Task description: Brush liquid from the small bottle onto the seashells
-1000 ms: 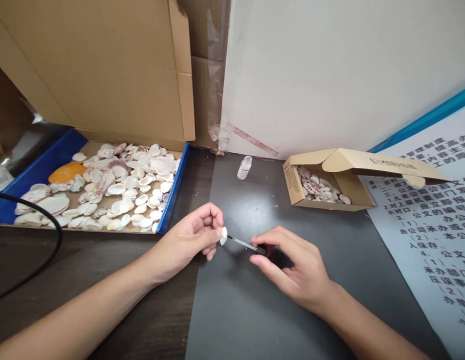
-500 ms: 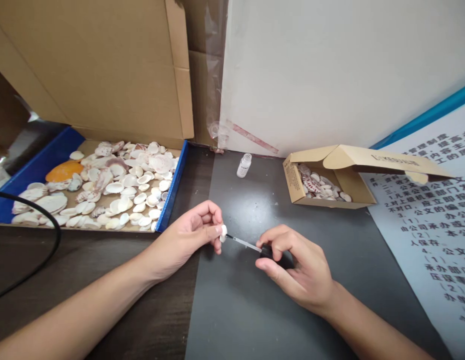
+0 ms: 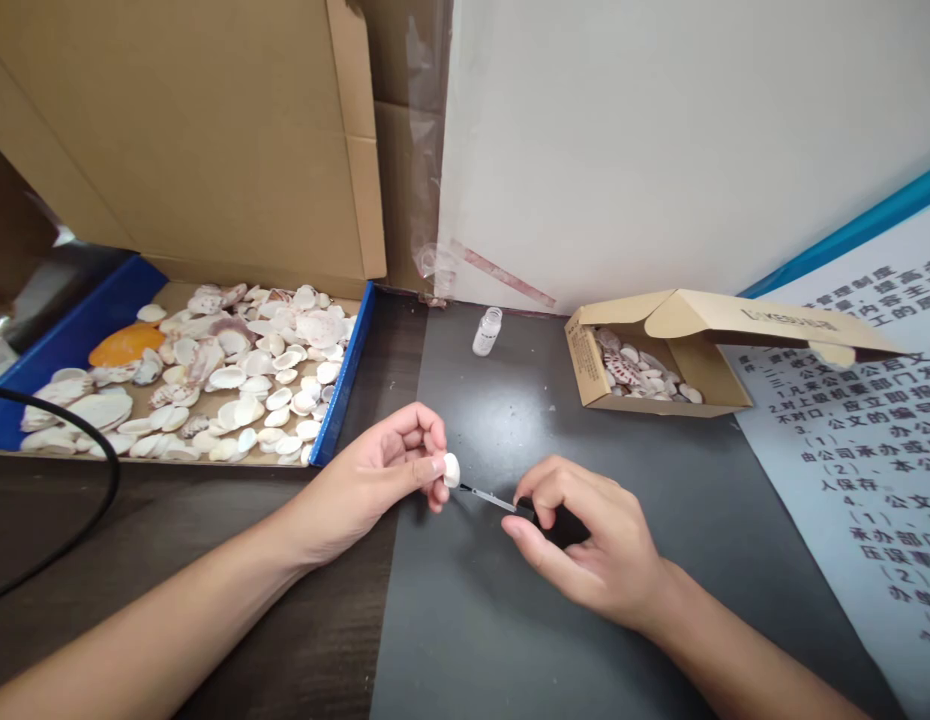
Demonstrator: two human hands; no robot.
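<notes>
Being light, stiff and brittle, the shell (image 3: pixel 451 469) is pinched by its edges in the closed fingers of the left hand (image 3: pixel 375 480); a thin brush (image 3: pixel 486 496) touching the shell is gripped by the right hand (image 3: pixel 585 550).

Shell tray (image 3: pixel 343 385) mid-left of frame, big cardboard box (image 3: pixel 210 130) right behind it. Cable (image 3: pixel 118 470) lower left, in front of tray. Mat (image 3: pixel 510 620) centre. Vial (image 3: pixel 487 331) at mat's far edge, small carton (image 3: pixel 735 322) of shells right of vial. Printed sheet (image 3: pixel 870 450) far right. Bottom centre: left hand (image 3: pixel 382 480) with small shell (image 3: pixel 451 469), right hand (image 3: pixel 585 545) with brush (image 3: pixel 486 497) just right of it, brush tip at shell.
</notes>
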